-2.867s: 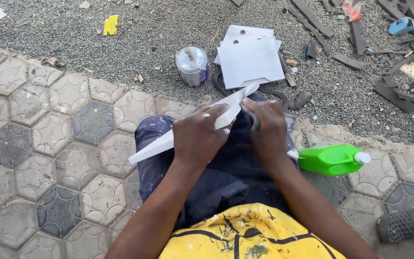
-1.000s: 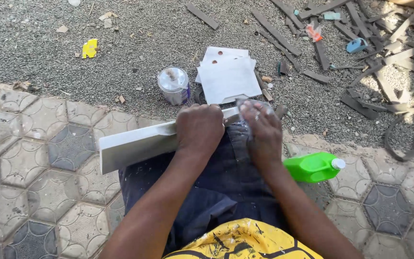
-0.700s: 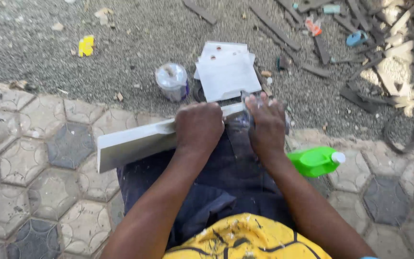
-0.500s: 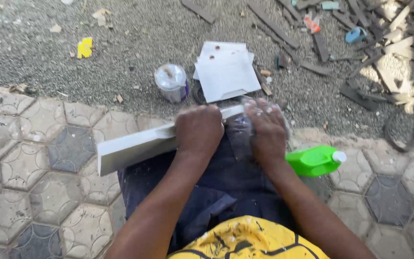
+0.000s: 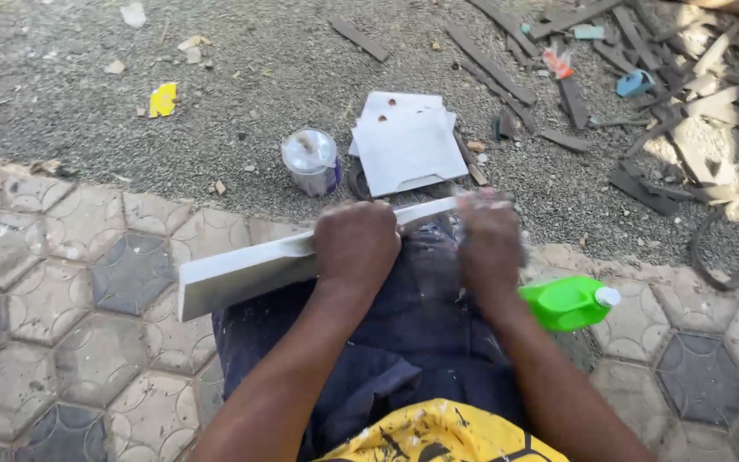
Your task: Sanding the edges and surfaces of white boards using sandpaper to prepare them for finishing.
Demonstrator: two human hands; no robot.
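A long white board (image 5: 241, 272) lies across my lap, its left end jutting out over the paving. My left hand (image 5: 357, 244) is closed over its middle and holds it down. My right hand (image 5: 491, 244) is blurred with motion at the board's right end. It presses a small greyish sheet against the board; the sheet is mostly hidden under the fingers.
A green plastic bottle (image 5: 568, 301) lies on the hexagonal paving (image 5: 62, 342) by my right forearm. On the gravel ahead stand a small tin can (image 5: 311, 160) and a stack of white panels (image 5: 408, 150). Dark wooden strips (image 5: 575, 94) litter the far right.
The board went from steeply tilted to lying flatter across my lap. My right hand keeps rubbing back and forth at its right end. The view has shifted slightly.
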